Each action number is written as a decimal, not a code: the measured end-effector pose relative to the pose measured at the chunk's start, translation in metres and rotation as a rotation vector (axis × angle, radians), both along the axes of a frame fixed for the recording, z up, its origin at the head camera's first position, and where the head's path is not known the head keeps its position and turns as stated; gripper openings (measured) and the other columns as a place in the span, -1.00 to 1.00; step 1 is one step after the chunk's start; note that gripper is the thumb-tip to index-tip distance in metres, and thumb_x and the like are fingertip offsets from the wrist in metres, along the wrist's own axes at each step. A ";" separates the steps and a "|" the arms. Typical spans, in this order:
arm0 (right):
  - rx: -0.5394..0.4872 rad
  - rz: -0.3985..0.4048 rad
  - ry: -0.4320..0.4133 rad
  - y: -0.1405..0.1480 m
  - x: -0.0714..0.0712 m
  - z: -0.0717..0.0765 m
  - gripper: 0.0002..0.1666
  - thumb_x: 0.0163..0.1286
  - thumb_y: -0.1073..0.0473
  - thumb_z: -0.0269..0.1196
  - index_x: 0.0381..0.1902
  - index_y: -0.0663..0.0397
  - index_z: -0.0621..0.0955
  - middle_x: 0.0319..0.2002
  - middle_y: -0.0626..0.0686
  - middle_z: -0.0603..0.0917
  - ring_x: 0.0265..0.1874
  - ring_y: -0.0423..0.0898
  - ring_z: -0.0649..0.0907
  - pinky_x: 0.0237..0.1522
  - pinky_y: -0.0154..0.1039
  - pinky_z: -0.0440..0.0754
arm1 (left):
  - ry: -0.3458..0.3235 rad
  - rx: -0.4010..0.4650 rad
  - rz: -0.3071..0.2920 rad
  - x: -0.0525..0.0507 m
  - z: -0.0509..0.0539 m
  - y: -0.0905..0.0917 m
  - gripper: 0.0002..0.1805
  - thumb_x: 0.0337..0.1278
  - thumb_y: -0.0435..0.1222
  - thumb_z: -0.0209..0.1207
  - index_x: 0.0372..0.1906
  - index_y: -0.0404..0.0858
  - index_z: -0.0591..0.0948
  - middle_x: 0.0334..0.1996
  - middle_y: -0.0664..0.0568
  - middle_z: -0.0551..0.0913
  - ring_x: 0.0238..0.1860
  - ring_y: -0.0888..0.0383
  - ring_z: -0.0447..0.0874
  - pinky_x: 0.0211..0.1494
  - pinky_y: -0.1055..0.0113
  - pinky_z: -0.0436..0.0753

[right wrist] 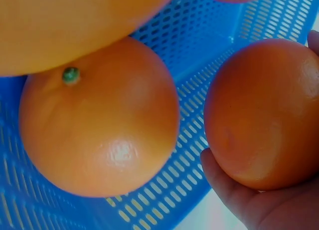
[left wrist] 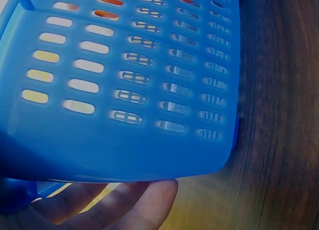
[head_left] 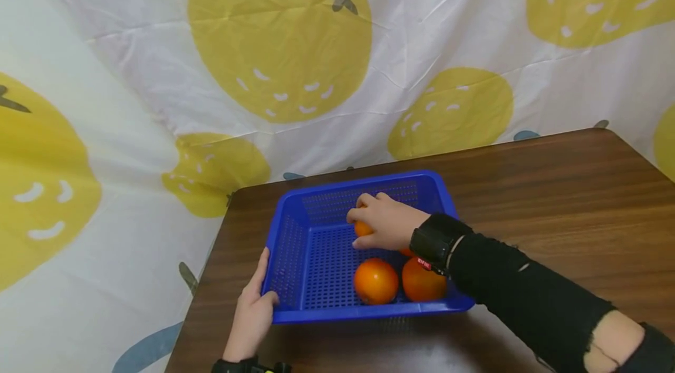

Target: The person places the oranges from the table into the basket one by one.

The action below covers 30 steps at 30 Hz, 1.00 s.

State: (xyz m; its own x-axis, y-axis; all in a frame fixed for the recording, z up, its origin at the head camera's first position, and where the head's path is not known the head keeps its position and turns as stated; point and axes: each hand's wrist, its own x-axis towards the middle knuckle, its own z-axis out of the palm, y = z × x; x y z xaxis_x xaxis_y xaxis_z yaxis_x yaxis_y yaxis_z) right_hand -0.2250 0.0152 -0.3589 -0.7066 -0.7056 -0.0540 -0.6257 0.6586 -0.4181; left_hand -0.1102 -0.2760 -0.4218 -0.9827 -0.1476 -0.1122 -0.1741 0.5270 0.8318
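Observation:
A blue plastic basket (head_left: 316, 315) with slotted sides sits on the table. My left hand (head_left: 252, 314) grips its left end, the thumb over the rim; the left wrist view shows curled fingers (left wrist: 154, 202) against the basket's edge. Inside the basket, my right hand (head_left: 390, 222) holds an orange (head_left: 362, 228) between fingers and thumb, and the same held orange (right wrist: 264, 115) fills the right side of the right wrist view. Two oranges, one in front (head_left: 376, 281) and one in the near right corner (head_left: 424, 281), rest in the basket. Another orange (head_left: 406, 252) is mostly hidden under the right wrist.
The brown wooden table (head_left: 548, 203) extends right of the basket and along its near side. Behind and to the left hangs a white cloth (head_left: 132, 68) printed with yellow fruit. The basket stands close to the table's far edge.

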 end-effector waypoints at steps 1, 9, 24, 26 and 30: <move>0.010 0.003 0.002 -0.001 0.000 -0.001 -0.48 0.44 -0.15 0.24 0.27 -0.14 0.56 0.32 0.18 0.45 0.21 0.22 0.45 0.08 -0.01 0.58 | 0.000 -0.002 0.000 0.000 0.000 0.000 0.04 -0.01 -0.55 -0.07 0.64 0.08 -0.01 0.61 -0.13 0.03 0.50 -0.13 0.15 0.28 -0.02 0.31; 0.069 0.031 0.025 -0.007 -0.001 -0.011 -0.49 0.54 -0.13 0.11 0.31 -0.06 0.53 0.33 0.23 0.43 0.21 0.26 0.45 0.18 0.08 0.53 | 0.000 -0.002 -0.003 0.000 0.001 0.000 0.04 -0.01 -0.55 -0.07 0.64 0.10 -0.02 0.62 -0.12 0.01 0.50 -0.14 0.15 0.28 -0.03 0.31; 0.152 0.042 0.026 -0.018 -0.004 -0.022 -0.50 0.54 -0.16 0.09 0.31 -0.13 0.54 0.38 0.19 0.39 0.25 0.26 0.44 0.16 0.07 0.56 | -0.011 -0.002 0.000 0.000 -0.001 -0.001 0.03 0.01 -0.55 -0.08 0.64 0.09 -0.04 0.62 -0.13 0.00 0.56 -0.22 0.07 0.34 -0.09 0.28; 0.172 0.035 0.031 -0.019 -0.004 -0.023 -0.50 0.52 -0.16 0.11 0.30 -0.14 0.54 0.38 0.19 0.40 0.24 0.25 0.45 0.14 0.07 0.57 | -0.011 -0.002 0.000 0.000 0.000 0.000 0.03 0.02 -0.55 -0.08 0.64 0.09 -0.04 0.62 -0.14 0.00 0.55 -0.22 0.09 0.33 -0.08 0.29; 0.249 0.030 0.066 -0.021 -0.004 -0.025 -0.50 0.50 -0.19 0.13 0.28 -0.14 0.56 0.31 0.15 0.45 0.16 0.19 0.49 0.09 0.04 0.60 | -0.009 -0.009 0.000 -0.001 0.001 0.001 0.03 0.02 -0.55 -0.08 0.64 0.08 -0.03 0.61 -0.14 0.02 0.51 -0.18 0.16 0.30 -0.06 0.31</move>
